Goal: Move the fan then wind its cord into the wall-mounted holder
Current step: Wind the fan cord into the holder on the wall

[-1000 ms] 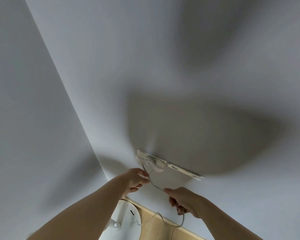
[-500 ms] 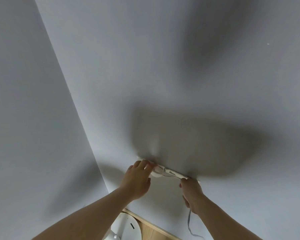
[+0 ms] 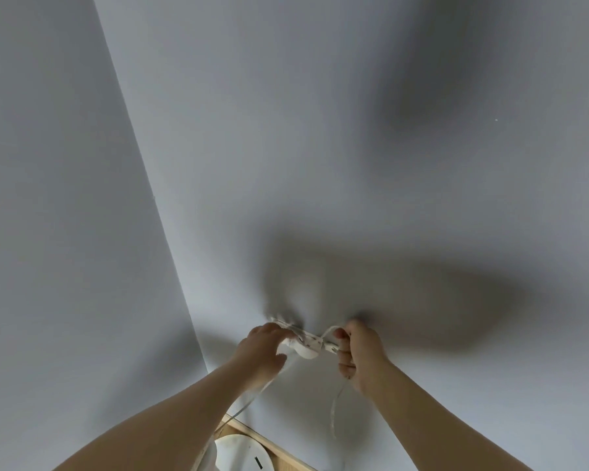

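A white wall-mounted holder (image 3: 308, 345) is fixed low on the pale wall, with a round knob at its left part. My left hand (image 3: 264, 351) presses on the holder's left end, and a strand of the thin white cord (image 3: 252, 399) runs down from under it. My right hand (image 3: 359, 351) is closed on the cord at the holder's right end; a loop of cord shows above its fingers and another strand hangs down below it. The fan's round white base (image 3: 240, 453) stands on the floor under my left forearm.
The wall corner (image 3: 157, 232) runs diagonally on the left, close to the holder. A wooden skirting board (image 3: 269, 443) lines the foot of the wall, with wood floor (image 3: 289, 465) beside the fan base. Shadows of my arms and head fall on the wall.
My right hand has lifted the cord up over the holder's right end, forming a loop there. My left hand has stayed on the holder's left end. The view has tilted a little.
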Tool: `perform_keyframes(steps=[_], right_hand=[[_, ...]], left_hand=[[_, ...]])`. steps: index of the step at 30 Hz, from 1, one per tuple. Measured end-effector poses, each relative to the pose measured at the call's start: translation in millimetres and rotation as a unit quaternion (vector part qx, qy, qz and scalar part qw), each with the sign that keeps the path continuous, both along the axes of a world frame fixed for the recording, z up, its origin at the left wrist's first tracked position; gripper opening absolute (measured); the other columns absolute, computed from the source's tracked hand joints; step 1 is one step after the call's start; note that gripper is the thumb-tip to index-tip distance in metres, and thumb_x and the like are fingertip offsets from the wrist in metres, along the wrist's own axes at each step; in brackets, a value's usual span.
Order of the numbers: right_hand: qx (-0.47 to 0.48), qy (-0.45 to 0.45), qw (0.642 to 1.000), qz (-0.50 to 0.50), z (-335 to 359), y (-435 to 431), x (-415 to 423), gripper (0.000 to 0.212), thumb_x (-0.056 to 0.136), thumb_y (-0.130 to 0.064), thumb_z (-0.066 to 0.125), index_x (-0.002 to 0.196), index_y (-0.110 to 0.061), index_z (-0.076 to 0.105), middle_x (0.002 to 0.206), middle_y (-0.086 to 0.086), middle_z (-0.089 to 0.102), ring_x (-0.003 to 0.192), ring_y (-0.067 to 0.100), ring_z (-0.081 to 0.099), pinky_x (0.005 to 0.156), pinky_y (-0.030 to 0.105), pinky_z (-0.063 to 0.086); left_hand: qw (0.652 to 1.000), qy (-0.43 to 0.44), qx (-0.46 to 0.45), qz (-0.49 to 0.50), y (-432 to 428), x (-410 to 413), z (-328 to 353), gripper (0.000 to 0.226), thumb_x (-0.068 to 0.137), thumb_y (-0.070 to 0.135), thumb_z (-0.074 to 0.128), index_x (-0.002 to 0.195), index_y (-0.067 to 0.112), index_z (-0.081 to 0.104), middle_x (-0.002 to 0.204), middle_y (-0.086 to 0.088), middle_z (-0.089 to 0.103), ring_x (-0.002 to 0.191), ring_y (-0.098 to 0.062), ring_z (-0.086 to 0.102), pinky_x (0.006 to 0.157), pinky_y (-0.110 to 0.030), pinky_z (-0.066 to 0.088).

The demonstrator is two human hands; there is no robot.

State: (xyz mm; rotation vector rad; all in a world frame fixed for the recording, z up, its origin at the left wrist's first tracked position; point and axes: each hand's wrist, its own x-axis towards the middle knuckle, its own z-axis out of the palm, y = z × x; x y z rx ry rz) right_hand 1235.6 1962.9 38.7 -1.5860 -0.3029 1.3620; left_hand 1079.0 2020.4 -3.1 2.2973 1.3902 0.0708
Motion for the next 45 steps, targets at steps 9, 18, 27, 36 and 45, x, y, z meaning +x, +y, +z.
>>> perform_keyframes(steps=[9, 18, 27, 36, 45], right_hand=[[-0.039, -0.051, 0.985, 0.161, 31, 23, -11, 0.034, 0.097, -0.011, 0.045, 0.065, -0.007, 0.055, 0.037, -0.002, 0.046, 0.048, 0.01, 0.034, 0.038, 0.019, 0.036], [-0.052, 0.035, 0.991, 0.118, 30, 44, -41, 0.028, 0.091, -0.01, 0.056, 0.064, -0.004, 0.057, 0.041, 0.001, 0.053, 0.036, 0.008, 0.048, 0.034, 0.015, 0.044], [-0.073, -0.072, 0.983, 0.152, 18, 42, -28, 0.03, 0.089, -0.015, 0.051, 0.059, -0.015, 0.056, 0.057, -0.001, 0.049, 0.05, 0.012, 0.036, 0.051, 0.018, 0.027], [-0.141, -0.1, 0.977, 0.129, -20, 12, 1, 0.019, 0.087, -0.014, 0.048, 0.071, -0.014, 0.058, 0.065, 0.001, 0.057, 0.053, 0.014, 0.045, 0.053, 0.021, 0.032], [-0.182, -0.075, 0.976, 0.088, -37, 2, 12, 0.017, 0.092, -0.015, 0.045, 0.084, -0.01, 0.059, 0.074, 0.004, 0.059, 0.063, 0.015, 0.051, 0.058, 0.024, 0.04]], left_hand=[[0.951, -0.203, 0.001, 0.232, 17, -26, 33, 0.023, 0.09, 0.009, 0.047, 0.091, 0.026, 0.063, 0.092, 0.004, 0.053, 0.081, -0.014, 0.052, 0.073, -0.022, 0.039], [0.96, -0.245, -0.094, 0.1, 13, -8, 56, 0.019, 0.088, 0.021, 0.061, 0.106, 0.017, 0.066, 0.082, 0.006, 0.067, 0.076, -0.01, 0.066, 0.073, -0.02, 0.05], [0.973, 0.108, 0.202, 0.02, 42, -28, 50, 0.021, 0.093, 0.002, 0.043, 0.105, 0.007, 0.06, 0.102, -0.011, 0.065, 0.095, -0.029, 0.061, 0.074, -0.033, 0.048], [0.979, 0.085, 0.01, 0.184, 50, -21, -5, 0.028, 0.09, -0.001, 0.033, 0.105, 0.007, 0.055, 0.111, -0.016, 0.062, 0.102, -0.034, 0.06, 0.077, -0.032, 0.045], [0.974, 0.031, -0.037, 0.222, 57, -11, -27, 0.028, 0.088, -0.001, 0.032, 0.105, 0.014, 0.049, 0.097, -0.014, 0.062, 0.078, -0.029, 0.051, 0.066, -0.03, 0.042]])
